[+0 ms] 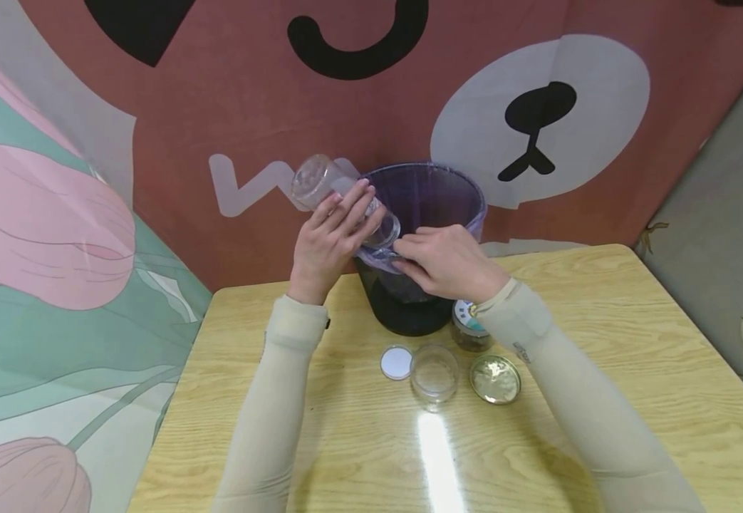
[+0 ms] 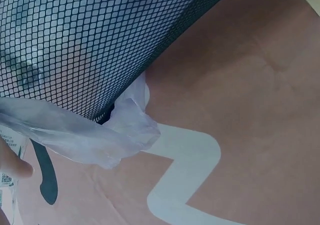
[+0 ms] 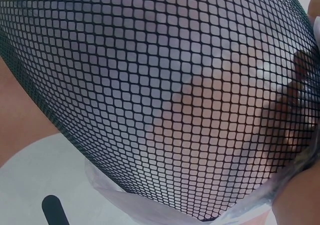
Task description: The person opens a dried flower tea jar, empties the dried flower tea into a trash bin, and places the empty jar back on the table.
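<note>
My left hand [image 1: 329, 246] grips a clear jar [image 1: 313, 184], tilted with its open mouth down toward the near rim of a black mesh waste bin [image 1: 409, 313]. Part of the jar's printed label [image 2: 7, 135] shows at the edge of the left wrist view. My right hand [image 1: 448, 263] is at the bin's rim beside the jar's mouth, fingers bent. What lies between its fingertips is hidden. A pale purple bin bag [image 1: 474, 226] lines the bin and folds over its rim. Some dark matter [image 3: 300, 85] shows blurred through the mesh [image 3: 150, 85] in the right wrist view.
Before the bin on the wooden table [image 1: 358, 456] are a white disc [image 1: 397, 363], an open clear container [image 1: 434, 374] and a gold-coloured lid [image 1: 496, 380]. A dark-filled jar with a labelled lid [image 1: 467, 317] stands beneath the right wrist. A printed cloth [image 1: 249, 85] hangs behind.
</note>
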`<state>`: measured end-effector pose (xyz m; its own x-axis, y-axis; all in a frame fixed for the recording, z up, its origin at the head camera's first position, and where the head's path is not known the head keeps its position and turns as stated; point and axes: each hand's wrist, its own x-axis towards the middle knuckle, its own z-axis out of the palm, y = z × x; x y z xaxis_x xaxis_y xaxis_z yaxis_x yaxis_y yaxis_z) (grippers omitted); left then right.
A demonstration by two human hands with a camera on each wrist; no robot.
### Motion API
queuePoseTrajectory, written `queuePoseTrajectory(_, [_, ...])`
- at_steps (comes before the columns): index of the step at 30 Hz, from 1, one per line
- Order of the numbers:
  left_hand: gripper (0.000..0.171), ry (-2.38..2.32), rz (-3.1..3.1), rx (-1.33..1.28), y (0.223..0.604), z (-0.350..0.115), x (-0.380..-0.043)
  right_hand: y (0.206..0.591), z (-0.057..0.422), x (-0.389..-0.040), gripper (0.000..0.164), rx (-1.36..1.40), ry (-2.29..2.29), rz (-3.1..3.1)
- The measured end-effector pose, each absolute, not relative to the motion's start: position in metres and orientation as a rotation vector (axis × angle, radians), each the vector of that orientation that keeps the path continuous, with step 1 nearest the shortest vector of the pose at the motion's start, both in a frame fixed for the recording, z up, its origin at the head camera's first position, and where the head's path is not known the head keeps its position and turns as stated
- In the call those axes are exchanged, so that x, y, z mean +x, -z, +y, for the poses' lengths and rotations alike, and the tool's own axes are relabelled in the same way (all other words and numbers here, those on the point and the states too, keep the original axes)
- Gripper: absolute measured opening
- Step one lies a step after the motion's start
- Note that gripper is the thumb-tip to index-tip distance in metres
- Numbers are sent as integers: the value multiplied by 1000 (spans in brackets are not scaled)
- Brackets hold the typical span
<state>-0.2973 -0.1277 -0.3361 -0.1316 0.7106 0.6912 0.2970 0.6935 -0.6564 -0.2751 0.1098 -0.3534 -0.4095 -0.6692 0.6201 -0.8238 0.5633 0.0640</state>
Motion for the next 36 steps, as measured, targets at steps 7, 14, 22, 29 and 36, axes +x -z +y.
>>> queuePoseTrajectory(7, [42,-443,-1714,-807,337,-129,-298,354,110,-276,20,1192,-333,-2183])
queuePoseTrajectory(14, [47,-521,-1675,-696,339,-125,-300,354,111,-275,19,1196,-333,-2193])
queuePoseTrajectory(22, [46,-503,-1684,-664,339,-122,-299,354,111,-277,18,1199,-319,-2200])
queuePoseTrajectory(29, [49,-527,-1675,-664,337,-124,-295,354,110,-277,18,1192,-307,-2211])
queuePoseTrajectory(36, [54,-510,-1653,-624,335,-124,-297,354,110,-276,18,1193,-309,-2214])
